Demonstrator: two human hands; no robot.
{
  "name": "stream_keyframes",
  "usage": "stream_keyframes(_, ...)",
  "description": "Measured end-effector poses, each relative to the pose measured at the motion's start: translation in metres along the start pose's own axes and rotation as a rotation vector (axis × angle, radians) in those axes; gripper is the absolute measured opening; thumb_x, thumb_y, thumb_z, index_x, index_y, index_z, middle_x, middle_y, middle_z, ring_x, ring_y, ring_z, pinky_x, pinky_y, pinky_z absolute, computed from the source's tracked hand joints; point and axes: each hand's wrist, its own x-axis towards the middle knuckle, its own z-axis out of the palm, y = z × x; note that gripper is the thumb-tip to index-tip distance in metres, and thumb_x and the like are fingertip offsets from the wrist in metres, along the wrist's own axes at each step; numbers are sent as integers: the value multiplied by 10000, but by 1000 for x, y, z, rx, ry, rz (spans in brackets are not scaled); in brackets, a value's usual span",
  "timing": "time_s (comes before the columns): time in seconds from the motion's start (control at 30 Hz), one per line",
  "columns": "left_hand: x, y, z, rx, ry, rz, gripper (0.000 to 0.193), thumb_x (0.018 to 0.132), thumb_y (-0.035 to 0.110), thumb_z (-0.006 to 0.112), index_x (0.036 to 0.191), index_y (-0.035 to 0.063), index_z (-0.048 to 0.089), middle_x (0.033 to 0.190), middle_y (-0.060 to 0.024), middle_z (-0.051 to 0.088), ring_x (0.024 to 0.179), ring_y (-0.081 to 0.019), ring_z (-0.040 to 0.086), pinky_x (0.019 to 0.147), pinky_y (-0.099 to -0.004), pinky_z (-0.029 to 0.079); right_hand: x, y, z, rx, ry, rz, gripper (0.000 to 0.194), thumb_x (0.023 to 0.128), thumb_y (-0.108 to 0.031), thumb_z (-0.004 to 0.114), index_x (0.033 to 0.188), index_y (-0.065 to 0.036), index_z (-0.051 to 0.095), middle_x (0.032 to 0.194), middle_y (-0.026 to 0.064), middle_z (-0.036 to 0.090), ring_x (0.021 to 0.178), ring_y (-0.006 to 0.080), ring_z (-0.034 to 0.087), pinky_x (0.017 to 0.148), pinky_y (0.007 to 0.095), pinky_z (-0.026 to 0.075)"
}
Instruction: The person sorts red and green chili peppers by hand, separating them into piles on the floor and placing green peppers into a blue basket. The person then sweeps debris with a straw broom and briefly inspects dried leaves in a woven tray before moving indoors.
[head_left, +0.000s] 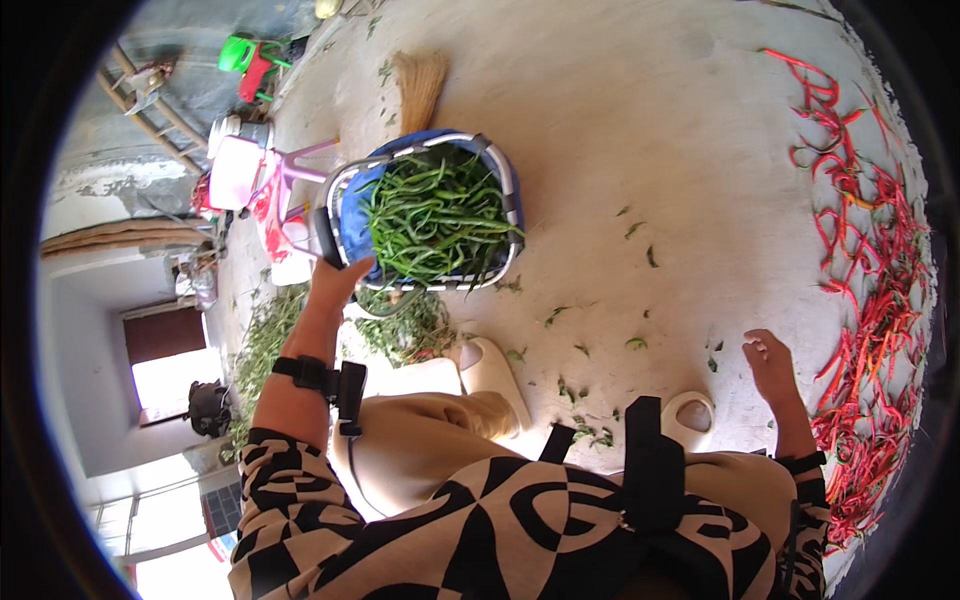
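My left hand grips the black padded handle of a blue fabric basket with a pale metal frame. Long green chili peppers are heaped inside, some lying over the rim on the right. My right hand hangs at my other side with its fingers loosely bent and nothing visible in it. Close to that hand, many red chili peppers lie spread on the concrete floor along the right edge of the view.
A straw broom lies beyond the basket. Left of it stand a pink plastic stool and a green chair. Cut pepper plants are piled behind my left arm. Loose leaves dot the floor. A wooden ladder leans against the wall.
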Motion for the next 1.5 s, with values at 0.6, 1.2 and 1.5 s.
stream_keyframes(0.6,9,190,-54,-501,-98,116,261,776,217,649,616,165,448,481,56,412,351,-68,337,325,-194,288,-40,-12,-17,-309,16,0,280,775,-209,609,1008,-53,594,850,162,625,806,303,604,724,373,476)
stream_keyframes(1.2,-42,331,110,-686,-627,502,235,767,152,689,885,-16,572,734,-44,578,634,-134,553,547,-234,454,-74,7,-14,-326,53,77,265,795,-226,585,1009,-70,595,900,141,628,847,295,600,750,378,473)
stream_keyframes(1.5,2,259,73,-474,-550,475,341,873,341,566,1067,62,534,923,-19,580,825,-137,570,739,-278,437,-51,3,-27,-435,-70,81,341,807,-352,583,877,-19,605,849,172,617,824,333,585,736,413,453)
